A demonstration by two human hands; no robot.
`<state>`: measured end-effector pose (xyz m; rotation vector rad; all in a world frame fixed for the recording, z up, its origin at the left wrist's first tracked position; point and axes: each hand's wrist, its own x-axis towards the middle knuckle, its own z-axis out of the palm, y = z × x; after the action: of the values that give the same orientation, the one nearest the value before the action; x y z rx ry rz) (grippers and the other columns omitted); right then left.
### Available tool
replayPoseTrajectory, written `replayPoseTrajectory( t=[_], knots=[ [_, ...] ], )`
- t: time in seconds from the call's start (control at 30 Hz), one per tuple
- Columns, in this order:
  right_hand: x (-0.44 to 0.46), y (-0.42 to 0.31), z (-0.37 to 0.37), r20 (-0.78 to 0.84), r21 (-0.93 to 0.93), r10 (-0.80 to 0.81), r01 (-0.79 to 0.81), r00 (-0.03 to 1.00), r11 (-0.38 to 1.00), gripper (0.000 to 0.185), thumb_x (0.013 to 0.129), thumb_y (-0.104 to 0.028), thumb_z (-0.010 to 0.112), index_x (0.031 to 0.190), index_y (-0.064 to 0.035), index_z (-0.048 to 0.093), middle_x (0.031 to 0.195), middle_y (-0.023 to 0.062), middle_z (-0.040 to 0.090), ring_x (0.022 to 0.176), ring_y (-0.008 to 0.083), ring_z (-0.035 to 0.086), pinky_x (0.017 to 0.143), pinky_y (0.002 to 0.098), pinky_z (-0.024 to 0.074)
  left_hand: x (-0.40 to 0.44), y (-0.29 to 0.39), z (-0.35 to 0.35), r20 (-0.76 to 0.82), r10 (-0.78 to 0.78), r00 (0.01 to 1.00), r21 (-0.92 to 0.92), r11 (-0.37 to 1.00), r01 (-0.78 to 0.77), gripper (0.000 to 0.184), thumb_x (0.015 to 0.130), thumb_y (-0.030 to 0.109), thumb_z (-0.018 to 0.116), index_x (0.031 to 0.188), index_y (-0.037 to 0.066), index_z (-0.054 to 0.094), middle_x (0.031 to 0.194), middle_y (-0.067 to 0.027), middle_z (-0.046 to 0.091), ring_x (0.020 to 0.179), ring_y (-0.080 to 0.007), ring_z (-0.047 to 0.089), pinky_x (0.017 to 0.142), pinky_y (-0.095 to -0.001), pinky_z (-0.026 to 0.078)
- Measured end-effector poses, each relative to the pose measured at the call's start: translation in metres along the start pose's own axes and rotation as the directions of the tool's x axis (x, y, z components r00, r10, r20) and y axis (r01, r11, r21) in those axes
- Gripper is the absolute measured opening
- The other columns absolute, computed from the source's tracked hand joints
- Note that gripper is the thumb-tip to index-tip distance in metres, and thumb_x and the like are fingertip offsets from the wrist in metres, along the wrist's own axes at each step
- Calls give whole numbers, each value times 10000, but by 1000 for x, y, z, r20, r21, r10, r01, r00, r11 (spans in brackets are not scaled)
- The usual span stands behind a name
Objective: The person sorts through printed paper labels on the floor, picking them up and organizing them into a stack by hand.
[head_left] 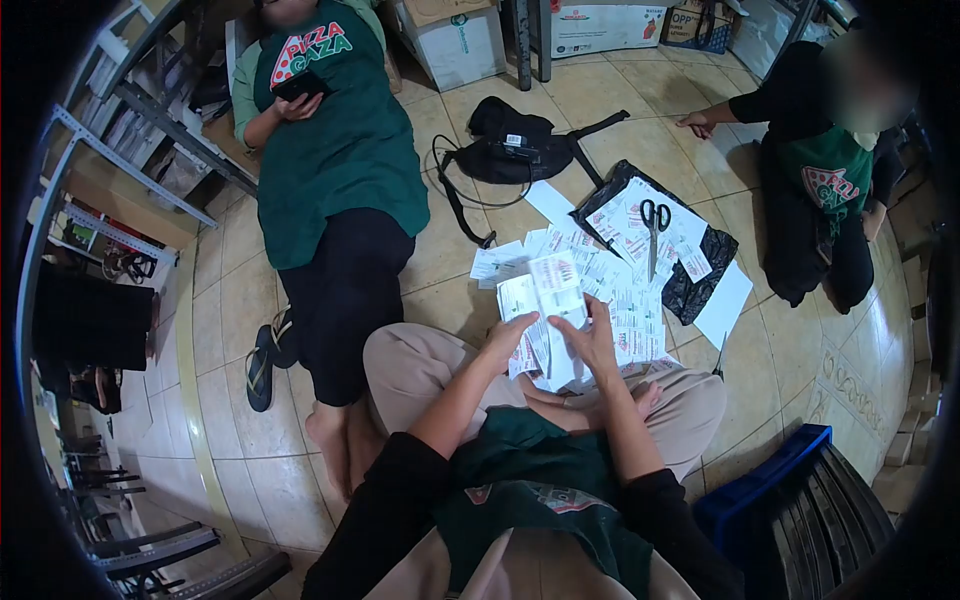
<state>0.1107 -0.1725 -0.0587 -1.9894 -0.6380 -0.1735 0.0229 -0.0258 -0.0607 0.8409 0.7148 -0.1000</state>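
Note:
Above my lap, my left hand (510, 335) holds a small stack of printed white slips (518, 297), thumb on top. Right beside it, my right hand (592, 338) grips another stack of slips (558, 278) by its lower edge. The two stacks are side by side, close together. Many loose printed sheets (628, 308) are spread over the floor just beyond and to the right of my hands. Black-handled scissors (654, 232) lie on papers on top of a black plastic bag (707, 262).
A black waist bag (510, 140) with straps and a cable lies ahead. One person (340, 150) sits at the left holding a phone; another person (830, 180) is at the right. Slippers (262, 370) are left, a blue-edged black crate (800, 500) lower right, boxes (605, 28) behind.

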Motion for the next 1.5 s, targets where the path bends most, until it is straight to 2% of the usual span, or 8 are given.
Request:
replayPoseTrajectory(
  t=[0.1,0.43,0.73,0.9,1.27,1.37,1.43,1.5],
  knots=[
    [5,1,-14,295,333,376,-463,878,821,344,757,-195,720,986,13,569,754,34,583,671,87,494,643,236,411,2,-1,-1,-84,62,995,-17,998,-64,366,847,192,611,1114,-49,547,1005,-111,623,828,-193,634,676,-309,519],
    [15,4,-35,172,795,488,-413,856,444,184,895,-93,553,1048,9,550,955,33,631,797,54,557,725,201,432,-6,21,-3,-224,190,956,-188,954,-234,368,814,165,650,1093,-56,558,1001,-141,618,836,-222,635,700,-321,519],
    [18,-2,-64,493,386,226,-444,840,809,265,815,-6,556,1078,-32,572,916,18,596,842,126,527,753,262,422,-2,17,-6,-238,143,961,-46,986,-159,366,815,197,656,1071,-55,589,967,-106,635,825,-169,616,693,-284,486],
    [39,-49,-79,575,-61,-259,356,776,932,318,701,61,542,994,-50,598,788,115,530,758,279,530,714,336,440,-10,19,5,-121,110,987,95,991,-99,404,781,221,695,1061,-53,598,998,-112,632,836,-165,607,719,-277,479],
    [39,-60,-40,537,93,-208,188,817,978,406,698,55,580,1085,-38,499,1002,162,519,918,346,532,746,381,461,-4,11,0,-9,-106,994,133,985,106,386,768,197,705,1058,-28,586,892,-107,647,733,-178,646,600,-284,523],
    [28,-62,-26,83,-144,-221,231,972,962,519,719,-9,646,1193,-7,435,1096,163,508,924,326,545,755,353,460,-4,10,4,13,-32,999,45,998,31,377,782,174,689,1075,-34,575,925,-120,640,762,-196,644,632,-313,533],
    [5,-30,-9,168,156,413,-437,895,886,652,754,-101,701,1278,32,337,1088,129,539,907,255,555,771,315,448,-4,14,3,38,-17,999,-62,998,19,372,787,164,683,1081,-34,570,942,-124,635,774,-206,644,654,-329,538],
    [1,-25,-6,402,368,562,-690,723,624,546,790,-136,699,1222,53,425,1003,86,588,855,165,555,778,280,436,-5,15,1,58,-5,998,-167,986,15,367,792,153,677,1087,-35,565,960,-128,631,786,-217,643,676,-345,543]
  ],
)
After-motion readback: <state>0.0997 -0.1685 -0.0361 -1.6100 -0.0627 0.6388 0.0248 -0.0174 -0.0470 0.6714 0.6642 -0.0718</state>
